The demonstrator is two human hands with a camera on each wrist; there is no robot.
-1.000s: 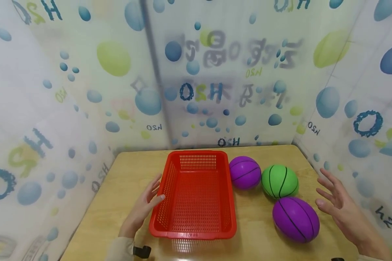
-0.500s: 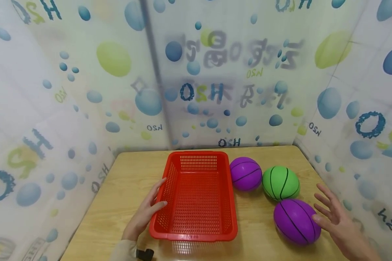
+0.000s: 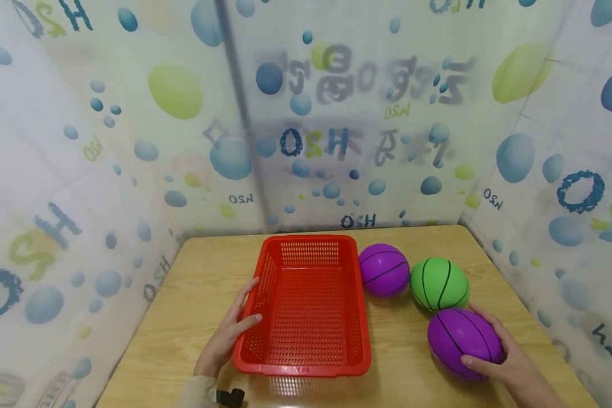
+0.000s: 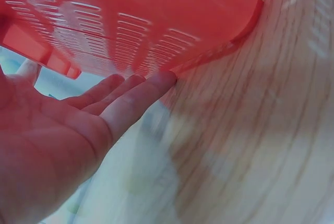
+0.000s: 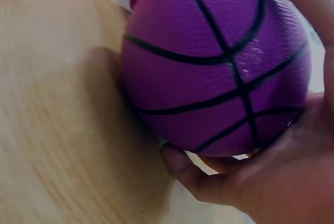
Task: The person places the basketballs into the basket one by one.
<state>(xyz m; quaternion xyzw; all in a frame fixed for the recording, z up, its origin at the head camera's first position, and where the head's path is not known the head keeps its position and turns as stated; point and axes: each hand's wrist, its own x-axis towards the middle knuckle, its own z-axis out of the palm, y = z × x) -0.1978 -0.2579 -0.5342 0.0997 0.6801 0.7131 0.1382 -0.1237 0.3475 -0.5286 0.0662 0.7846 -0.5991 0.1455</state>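
A red plastic basket (image 3: 302, 369) with slotted sides sits on the table. My left hand (image 3: 228, 335) holds its left side, thumb over the rim and fingers along the outer wall. In the left wrist view those fingers (image 4: 130, 101) lie fairly straight against the slotted basket wall (image 4: 177, 15). My right hand (image 3: 515, 362) grips the nearest purple ball (image 3: 459, 340), thumb at the front and fingers round the far side. The black-lined purple ball (image 5: 188, 83) fills much of the right wrist view. A green ball (image 3: 440, 284) is just behind it.
Another purple ball (image 3: 384, 270) stands beside the basket's right rim, left of the green one. The wooden table (image 3: 183, 283) meets patterned wall sheets (image 3: 311, 187) at the back and both sides.
My right hand has come in from the right and taken hold of the near purple ball. My left hand has moved slightly right onto the basket's rim. Basket and balls have stayed put.
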